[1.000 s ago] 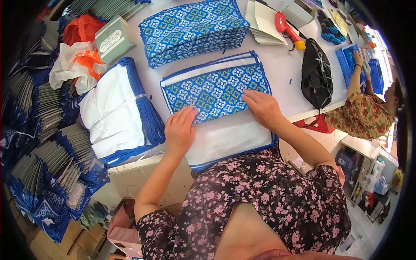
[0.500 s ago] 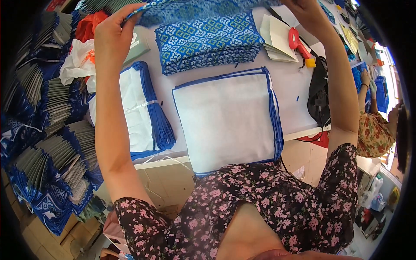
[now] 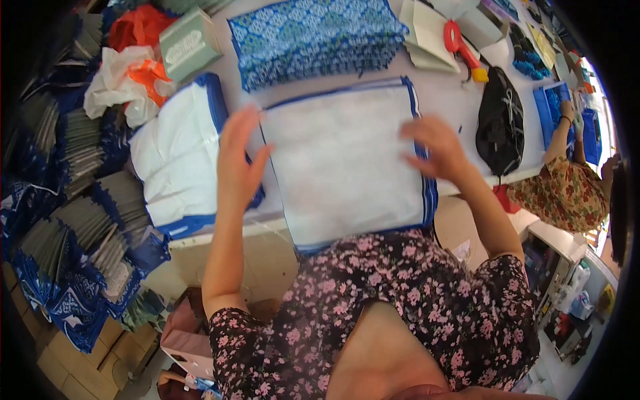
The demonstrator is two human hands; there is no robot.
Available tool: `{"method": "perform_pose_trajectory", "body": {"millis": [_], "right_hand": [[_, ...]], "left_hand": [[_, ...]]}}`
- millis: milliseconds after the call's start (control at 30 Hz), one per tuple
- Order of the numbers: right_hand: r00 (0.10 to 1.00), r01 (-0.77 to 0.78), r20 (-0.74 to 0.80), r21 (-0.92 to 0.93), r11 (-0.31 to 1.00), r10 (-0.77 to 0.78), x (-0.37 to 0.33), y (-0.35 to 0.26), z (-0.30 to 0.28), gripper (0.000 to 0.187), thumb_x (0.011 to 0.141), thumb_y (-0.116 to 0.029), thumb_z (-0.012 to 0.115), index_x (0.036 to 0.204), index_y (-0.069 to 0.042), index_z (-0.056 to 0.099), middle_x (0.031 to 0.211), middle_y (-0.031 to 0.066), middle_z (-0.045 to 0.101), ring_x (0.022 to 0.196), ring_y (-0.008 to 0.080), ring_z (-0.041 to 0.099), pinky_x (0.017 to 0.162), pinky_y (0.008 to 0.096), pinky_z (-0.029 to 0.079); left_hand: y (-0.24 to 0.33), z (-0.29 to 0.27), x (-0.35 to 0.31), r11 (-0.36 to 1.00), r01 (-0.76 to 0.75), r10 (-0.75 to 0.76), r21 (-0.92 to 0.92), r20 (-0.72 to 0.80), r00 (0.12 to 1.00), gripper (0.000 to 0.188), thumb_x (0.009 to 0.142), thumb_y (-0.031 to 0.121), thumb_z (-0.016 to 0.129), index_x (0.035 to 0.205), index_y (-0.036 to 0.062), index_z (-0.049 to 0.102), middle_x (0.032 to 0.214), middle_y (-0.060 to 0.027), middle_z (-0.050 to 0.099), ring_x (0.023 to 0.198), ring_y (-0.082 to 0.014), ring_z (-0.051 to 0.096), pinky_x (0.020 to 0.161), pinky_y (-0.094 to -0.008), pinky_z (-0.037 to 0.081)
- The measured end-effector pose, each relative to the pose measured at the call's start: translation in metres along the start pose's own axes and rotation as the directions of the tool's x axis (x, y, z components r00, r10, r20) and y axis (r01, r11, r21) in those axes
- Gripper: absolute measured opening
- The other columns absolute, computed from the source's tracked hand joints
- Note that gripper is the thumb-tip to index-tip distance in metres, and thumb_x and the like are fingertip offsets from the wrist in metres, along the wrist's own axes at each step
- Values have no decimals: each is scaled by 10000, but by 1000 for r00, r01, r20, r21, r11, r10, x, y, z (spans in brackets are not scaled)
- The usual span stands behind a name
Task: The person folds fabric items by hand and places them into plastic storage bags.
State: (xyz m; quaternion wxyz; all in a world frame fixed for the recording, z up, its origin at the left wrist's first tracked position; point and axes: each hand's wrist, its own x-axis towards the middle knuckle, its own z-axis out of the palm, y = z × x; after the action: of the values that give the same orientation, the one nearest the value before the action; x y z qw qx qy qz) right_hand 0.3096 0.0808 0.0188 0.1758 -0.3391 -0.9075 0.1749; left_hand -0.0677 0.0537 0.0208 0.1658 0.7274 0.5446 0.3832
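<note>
In front of me lies a stack of white square cloths (image 3: 343,160) with blue edging, its near edge against my body. My left hand (image 3: 241,157) is at the left edge of this stack, thumb spread from the fingers, holding nothing. Over the right edge my right hand (image 3: 439,148) is open and slightly blurred; whether it touches the cloth I cannot tell. Behind the white stack is a pile of blue patterned cloths (image 3: 313,43). A second pile of white blue-edged cloths (image 3: 177,160) sits left of my left hand.
At the left are many bundled blue pouches (image 3: 67,260), a white plastic bag (image 3: 123,87) and a pale green box (image 3: 189,45). A red-handled tool (image 3: 460,47), folded card (image 3: 427,37) and black bag (image 3: 500,123) lie right. Another person (image 3: 560,187) works at far right.
The patterned cloth that both hands held above the back pile has been let go. Both hands have come down toward me, to the sides of the white stack.
</note>
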Motion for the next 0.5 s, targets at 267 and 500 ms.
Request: {"method": "perform_pose_trajectory", "body": {"millis": [267, 500], "right_hand": [[923, 109, 360, 91, 990, -135, -45, -56, -10, 117, 787, -104, 656, 861, -93, 566, 944, 73, 555, 929, 272, 540, 795, 368, 429], [901, -314, 405, 356, 880, 157, -24, -43, -18, 99, 891, -95, 606, 940, -47, 534, 908, 122, 568, 895, 315, 554, 806, 388, 441]], "left_hand": [[51, 20, -98, 975, 29, 89, -218, 514, 853, 266, 678, 129, 793, 880, 115, 623, 895, -66, 569, 927, -280, 554, 829, -392, 414], [51, 19, -93, 995, -61, 86, -74, 401, 912, 266, 706, 81, 749, 949, 111, 645, 973, -55, 598, 945, -285, 568, 839, -401, 435]]}}
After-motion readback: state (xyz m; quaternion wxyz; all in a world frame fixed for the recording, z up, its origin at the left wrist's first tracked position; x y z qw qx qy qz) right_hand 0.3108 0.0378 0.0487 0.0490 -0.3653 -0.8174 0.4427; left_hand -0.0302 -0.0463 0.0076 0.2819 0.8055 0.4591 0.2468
